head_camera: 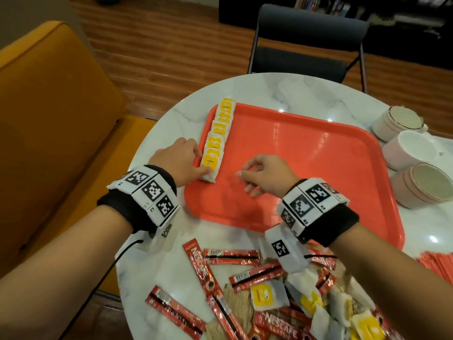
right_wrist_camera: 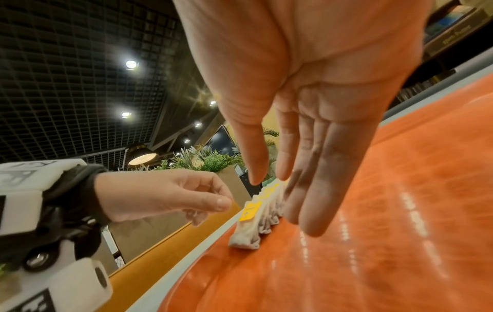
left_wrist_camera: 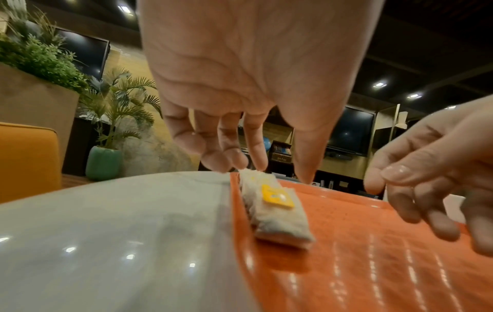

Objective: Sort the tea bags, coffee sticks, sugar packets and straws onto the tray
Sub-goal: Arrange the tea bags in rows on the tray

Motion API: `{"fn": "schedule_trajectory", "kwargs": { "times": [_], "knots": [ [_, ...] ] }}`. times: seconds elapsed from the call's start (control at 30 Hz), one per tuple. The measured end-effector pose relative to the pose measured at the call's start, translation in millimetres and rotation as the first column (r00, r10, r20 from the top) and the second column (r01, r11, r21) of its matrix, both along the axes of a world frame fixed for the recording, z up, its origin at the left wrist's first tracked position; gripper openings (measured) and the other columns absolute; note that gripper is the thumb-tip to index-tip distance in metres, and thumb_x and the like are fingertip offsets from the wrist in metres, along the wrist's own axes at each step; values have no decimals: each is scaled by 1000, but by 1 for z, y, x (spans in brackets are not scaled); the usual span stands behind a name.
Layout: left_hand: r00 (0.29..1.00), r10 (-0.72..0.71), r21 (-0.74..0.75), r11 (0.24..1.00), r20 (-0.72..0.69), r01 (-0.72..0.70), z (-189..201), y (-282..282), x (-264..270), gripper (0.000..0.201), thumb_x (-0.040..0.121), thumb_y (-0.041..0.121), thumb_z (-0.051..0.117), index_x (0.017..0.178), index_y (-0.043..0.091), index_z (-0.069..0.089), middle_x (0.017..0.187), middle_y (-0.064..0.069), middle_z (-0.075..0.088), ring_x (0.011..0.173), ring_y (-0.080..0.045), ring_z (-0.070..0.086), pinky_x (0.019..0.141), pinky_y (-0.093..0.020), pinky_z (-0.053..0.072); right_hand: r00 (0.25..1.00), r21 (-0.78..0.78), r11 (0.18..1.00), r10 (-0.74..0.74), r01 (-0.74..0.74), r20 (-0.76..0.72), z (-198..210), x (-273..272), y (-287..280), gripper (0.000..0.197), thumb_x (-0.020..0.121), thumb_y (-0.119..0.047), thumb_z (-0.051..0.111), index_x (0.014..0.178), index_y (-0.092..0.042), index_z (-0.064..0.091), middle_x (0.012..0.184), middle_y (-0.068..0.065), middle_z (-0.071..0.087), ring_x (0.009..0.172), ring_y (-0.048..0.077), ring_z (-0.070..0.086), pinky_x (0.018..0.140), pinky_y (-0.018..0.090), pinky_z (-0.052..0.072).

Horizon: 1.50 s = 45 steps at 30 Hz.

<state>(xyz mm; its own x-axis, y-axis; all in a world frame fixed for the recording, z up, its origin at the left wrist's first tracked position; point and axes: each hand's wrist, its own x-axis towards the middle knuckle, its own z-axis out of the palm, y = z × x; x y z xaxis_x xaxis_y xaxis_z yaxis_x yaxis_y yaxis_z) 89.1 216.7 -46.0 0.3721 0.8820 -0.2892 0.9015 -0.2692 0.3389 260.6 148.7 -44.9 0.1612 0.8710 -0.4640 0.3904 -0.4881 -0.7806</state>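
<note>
Left grip touches tea bags, right grip slack, over marble table.

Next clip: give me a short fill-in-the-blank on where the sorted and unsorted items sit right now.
1. The row of tea bags lies along the ____ edge of the tray.
2. The coffee sticks lie on the ____, not on the tray.
3. The right hand holds ____.
4. The left hand touches the row's ____ end.

Missing words: left; table; nothing; near

One tray, three cups, two hands.
</note>
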Motion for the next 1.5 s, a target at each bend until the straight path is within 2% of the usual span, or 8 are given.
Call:
{"fn": "schedule_trajectory", "kwargs": {
  "times": [0.33,0.5,0.77,0.97,1.17,1.3,1.4,1.5],
  "knots": [
    [918,-397,-138,908,12,395,27,-106,24,41,87,44,57,119,20,51,114,0,54,101,-15,52,90,-32,44,857,33,958,240,-286,455,22,47,-138,18,85,-19,63,103,-13,65,77,-18,53,77,6,49,58,4,35],
    [820,-571,-256,799,-38,544,18,-158,49,41,88,40,57,122,16,53,118,-1,55,103,-16,52,80,-23,37,775,-90,909,396,-407,492,10,58,-194,40,79,-29,70,117,-22,59,119,-3,55,107,11,47,83,18,33],
    [807,-546,-263,832,-225,489,7,-190,68,64,79,47,66,130,16,43,126,-6,43,110,-24,51,91,-33,45,597,-239,852,502,-465,626,3,64,-238,74,71,-48,70,135,-34,36,136,-4,29,124,20,28,102,37,34],
    [809,-517,-158,856,-281,492,0,-201,76,46,85,34,60,123,12,45,121,-9,47,104,-27,55,81,-34,46,598,-183,877,442,-444,669,-7,58,-238,68,74,-46,69,133,-30,40,134,0,32,129,20,24,97,35,40],
    [847,-493,-149,869,-197,471,0,-197,75,30,90,25,53,116,12,50,117,-8,55,103,-25,54,79,-30,42,694,-93,906,378,-412,613,-16,61,-230,45,79,-25,69,120,-15,53,117,5,40,109,19,39,87,28,40],
    [905,-424,-172,894,-27,414,8,-189,67,28,93,25,53,117,12,53,103,-9,61,87,-18,53,67,-24,37,778,-5,931,308,-366,548,-8,65,-229,30,82,-16,65,109,-4,58,102,0,37,91,12,36,70,18,24],
    [913,-382,-251,878,142,406,18,-184,63,25,90,12,54,115,15,53,101,-5,61,80,-14,52,63,-20,39,825,45,953,234,-298,515,8,71,-228,14,82,-19,66,89,-10,58,93,-1,42,87,14,37,65,22,22],
    [919,-231,-388,853,320,350,25,-181,63,16,88,5,54,97,18,51,89,1,59,63,-6,49,49,-10,37,863,89,969,162,-231,478,28,72,-221,26,79,-24,69,89,-3,57,90,6,45,82,18,41,63,28,23]
  ]
}}
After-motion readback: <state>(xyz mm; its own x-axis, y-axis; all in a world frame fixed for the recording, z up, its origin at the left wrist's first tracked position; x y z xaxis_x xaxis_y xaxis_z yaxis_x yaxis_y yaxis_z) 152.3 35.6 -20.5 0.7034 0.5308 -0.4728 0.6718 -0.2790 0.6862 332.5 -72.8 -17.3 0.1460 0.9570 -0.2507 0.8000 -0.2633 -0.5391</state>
